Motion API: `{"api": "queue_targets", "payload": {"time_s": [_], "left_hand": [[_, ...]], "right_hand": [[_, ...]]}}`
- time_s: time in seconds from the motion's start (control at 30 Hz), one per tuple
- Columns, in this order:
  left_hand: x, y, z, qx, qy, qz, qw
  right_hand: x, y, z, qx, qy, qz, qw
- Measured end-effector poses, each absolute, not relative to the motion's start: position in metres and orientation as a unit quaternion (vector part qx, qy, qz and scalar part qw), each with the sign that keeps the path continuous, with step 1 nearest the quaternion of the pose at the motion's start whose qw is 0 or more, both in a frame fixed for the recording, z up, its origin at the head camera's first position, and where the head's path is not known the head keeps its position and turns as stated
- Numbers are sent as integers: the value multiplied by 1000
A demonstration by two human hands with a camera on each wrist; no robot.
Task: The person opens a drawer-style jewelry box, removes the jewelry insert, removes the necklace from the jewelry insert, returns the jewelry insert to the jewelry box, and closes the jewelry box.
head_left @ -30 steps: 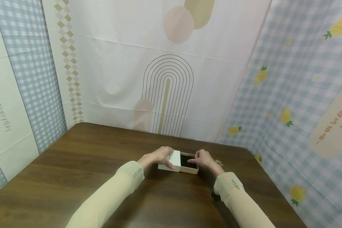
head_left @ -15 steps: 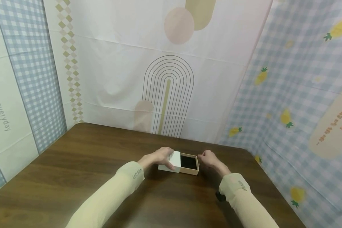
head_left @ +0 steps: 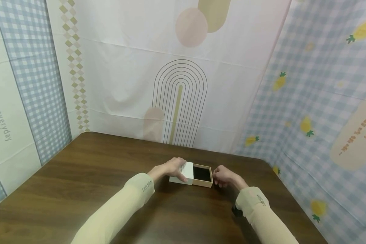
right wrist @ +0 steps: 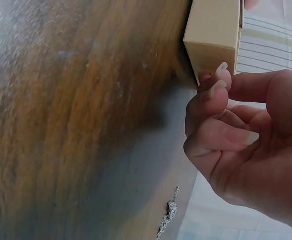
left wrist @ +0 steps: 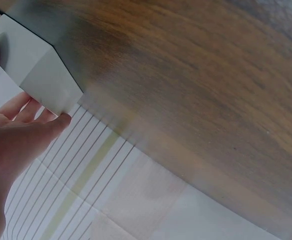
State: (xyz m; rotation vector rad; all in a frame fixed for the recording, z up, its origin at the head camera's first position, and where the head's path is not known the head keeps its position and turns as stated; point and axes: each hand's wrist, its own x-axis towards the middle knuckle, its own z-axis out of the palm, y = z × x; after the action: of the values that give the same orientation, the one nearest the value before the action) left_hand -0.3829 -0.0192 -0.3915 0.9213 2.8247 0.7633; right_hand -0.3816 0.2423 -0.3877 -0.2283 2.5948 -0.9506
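Observation:
A white box sleeve lies on the brown table, with a tan drawer with a black lining slid partway out to its right. My left hand grips the sleeve across its width, fingers on the far side and thumb on the near side; the left wrist view also has the sleeve. At the drawer's outer end, my right hand has curled fingers. Thumb and forefinger tips meet against the tan end face in the right wrist view. What lies between those tips is hidden.
A small silver chain lies on the table beside the right hand, hidden from the head view. Patterned cloths hang behind and to both sides of the table. A dark object shows below the right cuff.
My right hand has left the drawer's inside and its wall, moved right to the outer end, then slightly nearer to me. The left hand and the box have barely moved.

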Motion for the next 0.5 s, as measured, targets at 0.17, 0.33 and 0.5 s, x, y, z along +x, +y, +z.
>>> {"api": "queue_targets", "payload": {"time_s": [0.17,0.33,0.5], "left_hand": [[-383,-19,-391,300,920,249,36],[-382,-19,-391,300,922,244,34],[-382,-20,-392,297,922,246,37]], "right_hand": [[-381,239,-386,-83,920,-342,172],[-383,236,-386,-73,922,-343,164],[-384,236,-389,-71,925,-336,160]]}}
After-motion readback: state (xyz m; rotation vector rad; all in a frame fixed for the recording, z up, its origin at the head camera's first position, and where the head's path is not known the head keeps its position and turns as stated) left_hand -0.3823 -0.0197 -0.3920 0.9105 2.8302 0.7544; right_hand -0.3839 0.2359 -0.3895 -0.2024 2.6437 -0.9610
